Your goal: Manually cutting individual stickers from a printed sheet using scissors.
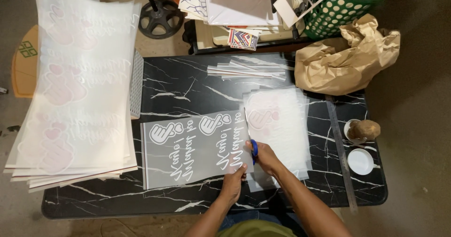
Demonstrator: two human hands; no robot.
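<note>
On a black marble tabletop (188,84), the left hand (233,183) pinches the near edge of a thin, floppy printed sheet (192,148); the right hand (266,156) grips blue-handled scissors (251,141) at its right edge. It likely slides easily and is best held at the edges.

Single head-worn view, steeply down over black marble table (188,84)
</note>
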